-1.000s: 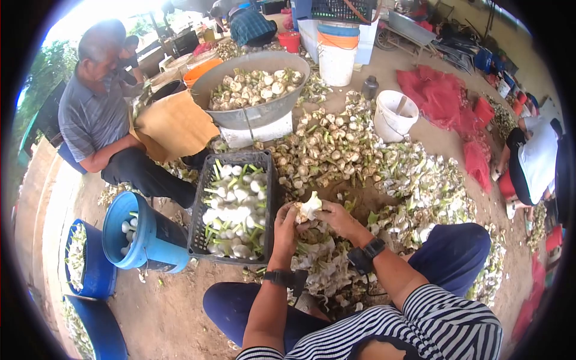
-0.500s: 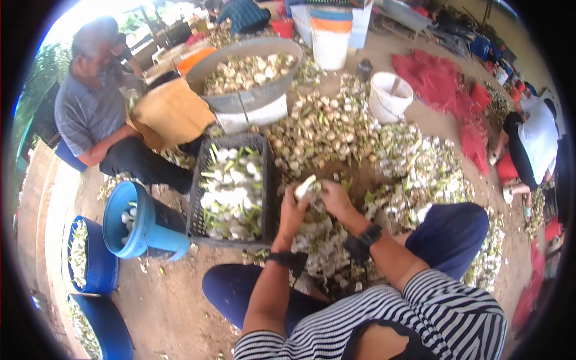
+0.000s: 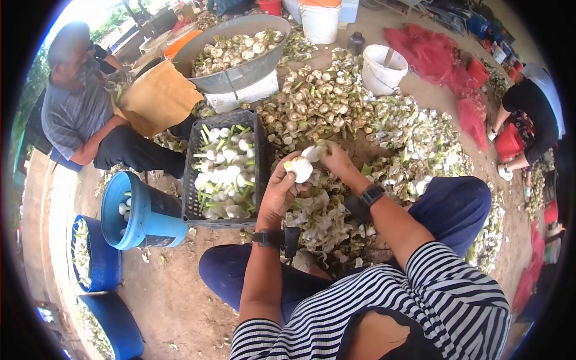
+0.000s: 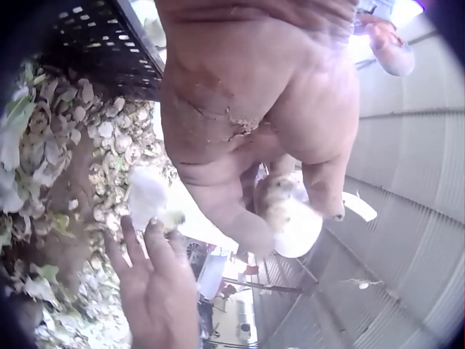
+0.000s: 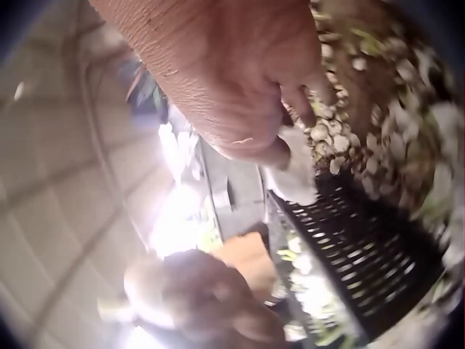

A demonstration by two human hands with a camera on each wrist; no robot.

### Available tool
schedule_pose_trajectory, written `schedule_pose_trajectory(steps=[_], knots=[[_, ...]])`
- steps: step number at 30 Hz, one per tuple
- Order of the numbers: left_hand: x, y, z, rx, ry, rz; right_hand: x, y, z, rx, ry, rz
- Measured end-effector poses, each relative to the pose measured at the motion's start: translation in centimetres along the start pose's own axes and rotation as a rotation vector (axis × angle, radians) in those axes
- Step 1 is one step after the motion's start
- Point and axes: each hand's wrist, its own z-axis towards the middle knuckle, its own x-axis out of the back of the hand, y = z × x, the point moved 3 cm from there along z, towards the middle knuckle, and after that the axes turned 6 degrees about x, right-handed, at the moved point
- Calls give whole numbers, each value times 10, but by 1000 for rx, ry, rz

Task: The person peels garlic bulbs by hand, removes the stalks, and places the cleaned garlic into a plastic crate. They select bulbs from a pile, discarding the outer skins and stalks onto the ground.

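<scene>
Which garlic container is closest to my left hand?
The black perforated crate, beside your left hand; the light-blue bucket and grey metal basin stand farther away.

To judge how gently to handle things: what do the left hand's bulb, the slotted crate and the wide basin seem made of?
Bulb in the left hand: plant matter, apparently garlic, with a smooth, white surface.
Slotted crate: likely rigid plastic, matte black, from its regular, moulded-looking openings.
Wide basin: probably metal, dull grey with a thin rim, though plastic is possible.

The pale piece [image 3: 310, 154] at the right grip [image 3: 338, 162] is too blurred to identify.
</scene>
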Motion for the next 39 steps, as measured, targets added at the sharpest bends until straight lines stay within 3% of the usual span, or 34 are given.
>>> schedule_pose_trajectory(steps=[1, 3, 4, 5, 7, 8, 9, 12, 16, 20, 21, 22, 24, 25, 26, 28, 29, 32, 33, 36, 37, 39], knots=[[4, -2, 1, -15, 48, 31, 1, -21, -15, 148, -51, -119], [15, -5, 4, 36, 182, 186, 10, -42, -18, 190, -234, -139], [21, -8, 8, -53, 211, 368, 15, -54, -22, 206, -324, -147], [30, -15, 14, -141, 236, 552, 22, -81, -27, 163, -309, 13], [22, -12, 16, -320, 290, 859, 19, -83, -27, 386, -285, -265], [19, -13, 14, -322, 315, 933, 17, -84, -27, 499, -270, -405], [9, -6, 12, -327, 339, 1007, 16, -86, -29, 560, -185, -364], [-7, 5, 7, -273, 383, 1185, 13, -81, -30, 500, -271, -443], [-7, 6, 4, -148, 341, 1289, 12, -79, -39, 515, -215, -466], [8, -2, 14, -188, 89, 747, 6, -50, -33, 331, -132, -258], [2, 6, 14, -215, 60, 817, 1, -43, -34, 257, -143, -215], [1, 10, 14, -191, 76, 717, -8, -39, -38, 332, -294, -361], [2, 16, 15, -155, 115, 518, -29, -31, -48, 497, -599, -655], [1, 20, 16, -207, 182, 417, -39, -19, -62, 573, -742, -512], [3, 23, 15, -133, 283, 105, -39, -5, -68, 618, -748, -427], [17, 33, 19, -9, 516, -13, -31, -8, -70, 704, -762, -259], [28, 31, 19, 58, 576, -60, -33, 1, -62, 486, -855, -464], [47, 22, 19, 132, 652, -153, -16, -18, -25, 158, -695, -107], [56, 20, 20, 95, 666, -186, -23, -3, -12, 238, -699, -48], [101, 18, 32, -103, 658, -244, -14, 9, 8, 180, -587, -18], [104, 30, 34, -172, 670, -355, -11, 19, 15, 83, -639, -36], [118, 40, 37, -247, 737, -513, -12, 55, 40, 164, -597, -182]])
